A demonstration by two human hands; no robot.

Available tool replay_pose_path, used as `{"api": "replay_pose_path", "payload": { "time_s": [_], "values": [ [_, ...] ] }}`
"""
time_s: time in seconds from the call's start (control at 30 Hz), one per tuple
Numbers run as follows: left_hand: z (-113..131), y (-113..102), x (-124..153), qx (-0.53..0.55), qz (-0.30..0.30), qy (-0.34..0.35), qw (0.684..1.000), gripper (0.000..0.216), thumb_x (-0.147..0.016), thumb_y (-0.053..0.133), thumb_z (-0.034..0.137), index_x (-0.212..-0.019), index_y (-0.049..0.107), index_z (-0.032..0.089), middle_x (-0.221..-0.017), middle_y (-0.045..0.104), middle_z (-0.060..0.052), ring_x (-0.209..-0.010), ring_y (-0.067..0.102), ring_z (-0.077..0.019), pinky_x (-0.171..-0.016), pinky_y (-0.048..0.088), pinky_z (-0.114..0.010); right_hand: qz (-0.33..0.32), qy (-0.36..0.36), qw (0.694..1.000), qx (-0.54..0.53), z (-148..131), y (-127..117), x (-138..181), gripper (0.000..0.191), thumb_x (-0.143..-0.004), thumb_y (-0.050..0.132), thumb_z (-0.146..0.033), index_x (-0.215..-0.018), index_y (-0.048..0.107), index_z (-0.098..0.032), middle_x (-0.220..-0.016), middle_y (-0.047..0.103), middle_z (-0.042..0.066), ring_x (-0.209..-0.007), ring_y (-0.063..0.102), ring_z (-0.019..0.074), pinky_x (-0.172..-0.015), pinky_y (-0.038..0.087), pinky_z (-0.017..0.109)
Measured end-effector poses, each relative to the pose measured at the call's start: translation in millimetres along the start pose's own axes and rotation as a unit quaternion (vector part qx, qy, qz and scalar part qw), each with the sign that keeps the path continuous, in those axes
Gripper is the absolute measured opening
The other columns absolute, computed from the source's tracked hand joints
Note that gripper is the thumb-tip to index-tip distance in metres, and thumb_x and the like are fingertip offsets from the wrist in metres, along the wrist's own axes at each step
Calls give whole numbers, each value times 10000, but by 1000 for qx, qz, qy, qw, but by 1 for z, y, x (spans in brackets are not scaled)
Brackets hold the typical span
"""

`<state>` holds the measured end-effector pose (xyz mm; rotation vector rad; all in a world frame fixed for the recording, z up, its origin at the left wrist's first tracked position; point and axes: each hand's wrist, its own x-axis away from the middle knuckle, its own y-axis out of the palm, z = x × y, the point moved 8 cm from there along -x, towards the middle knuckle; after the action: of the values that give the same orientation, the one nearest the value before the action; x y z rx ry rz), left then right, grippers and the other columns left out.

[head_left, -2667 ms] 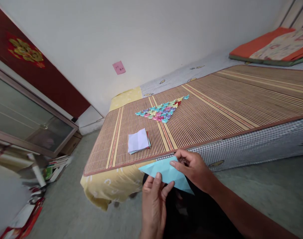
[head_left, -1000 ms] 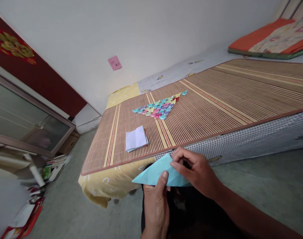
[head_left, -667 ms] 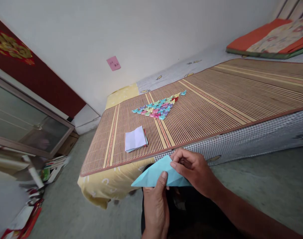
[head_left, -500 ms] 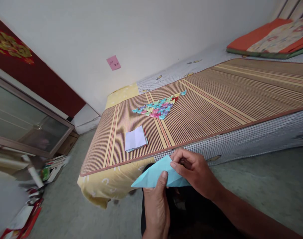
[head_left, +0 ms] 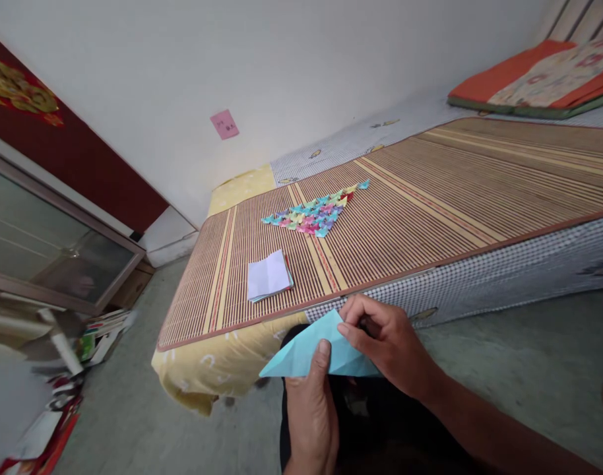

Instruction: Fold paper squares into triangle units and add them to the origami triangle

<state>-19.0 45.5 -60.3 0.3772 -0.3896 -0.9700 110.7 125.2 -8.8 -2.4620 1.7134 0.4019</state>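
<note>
A light blue sheet of origami paper, folded to a long pointed shape, is held between my two hands above my lap. My left hand grips its lower edge, thumb flat on the front and fingers hidden behind. At the upper right edge, my right hand pinches the paper between thumb and curled fingers. Beyond them on the bed mat lies a stack of square paper, its top sheet pale lilac. Farther back, several small folded paper pieces in many colours are laid out as a triangle.
The striped mat covers the bed, whose near edge runs just past my hands. A folded orange quilt rests at the far right. To the left stand a glass-fronted cabinet and piled papers on the floor.
The view has shifted very slightly. Both hands keep the same hold on the blue paper, with hardly any movement.
</note>
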Motion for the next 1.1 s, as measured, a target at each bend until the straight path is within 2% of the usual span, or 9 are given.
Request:
{"api": "replay_pose_path", "payload": {
  "time_s": [0.2, 0.3, 0.37, 0.43, 0.5, 0.57, 0.7, 0.93, 1.1],
  "values": [
    [-3, 0, -1, 19, 1, -17, 1000, 721, -819, 802, 281, -1473, 500, 295, -1395, 654, -73, -1282, 604, -307, -1162, 385, -494, -5, 17, 1000, -23, 2, 1, 1, 208, -873, 666, -250, -713, 543, -201, -737, 532, -20, -654, 495, 126, -580, 410, 238],
    [-3, 1, -1, 23, 3, -16, 1000, 703, -818, 800, 272, -1459, 514, 319, -1393, 659, -55, -1285, 605, -297, -1160, 393, -487, -1, 51, 997, -50, 9, 1, 1, 120, -855, 693, -259, -865, 587, -204, -751, 541, -32, -659, 513, 123, -583, 426, 225],
    [-2, 1, -1, 25, 8, -12, 1000, 696, -813, 803, 271, -1449, 525, 314, -1392, 661, -60, -1295, 599, -297, -1168, 385, -490, -5, 70, 996, -63, 13, 2, 1, 189, -855, 699, -271, -1007, 611, -203, -789, 568, -25, -703, 551, 133, -615, 451, 229],
    [0, 2, -1, 18, 12, -8, 1000, 697, -805, 810, 273, -1444, 532, 300, -1390, 661, -68, -1302, 593, -299, -1177, 374, -492, -21, 72, 996, -54, 12, 4, 0, 170, -875, 684, -291, -1001, 625, -194, -775, 557, -26, -696, 545, 133, -619, 450, 231],
    [0, 1, -1, 5, 17, -4, 1000, 693, -799, 816, 280, -1436, 543, 287, -1373, 671, -70, -1300, 594, -295, -1176, 376, -484, -36, 53, 998, -23, 7, 6, -1, 138, -911, 647, -310, -854, 605, -191, -697, 486, -43, -629, 479, 119, -582, 414, 229],
    [0, 1, -1, -8, 19, 0, 1000, 669, -798, 818, 289, -1417, 563, 272, -1339, 689, -68, -1292, 599, -288, -1169, 387, -471, -36, 21, 999, 23, 1, 6, -1, 228, -949, 600, -316, -761, 545, -199, -656, 423, -53, -589, 421, 112, -552, 374, 232],
    [0, 0, -2, -13, 15, -1, 1000, 543, -787, 826, 314, -1294, 660, 208, -1210, 740, -80, -1221, 640, -284, -1138, 419, -459, -5, -46, 992, 121, -7, 6, 2, 233, -1004, 507, -291, -786, 508, -208, -669, 460, -46, -596, 465, 121, -562, 380, 238],
    [7, -10, -6, -34, 21, -11, 999, 305, -733, 856, 397, -824, 742, 129, -817, 737, -72, -772, 678, -215, -816, 559, -377, 21, -90, 981, 172, -7, 1, 5, 187, -1016, 484, -263, -839, 528, -217, -666, 541, -40, -571, 531, 129, -539, 405, 234],
    [13, -28, -7, -50, 47, 10, 998, 330, -713, 871, 404, -854, 721, 147, -760, 665, -19, -653, 584, -142, -635, 490, -262, 9, -81, 982, 173, -4, -2, 3, 198, -1008, 498, -285, -826, 543, -222, -650, 533, -38, -549, 522, 133, -516, 403, 243]
  ]
}}
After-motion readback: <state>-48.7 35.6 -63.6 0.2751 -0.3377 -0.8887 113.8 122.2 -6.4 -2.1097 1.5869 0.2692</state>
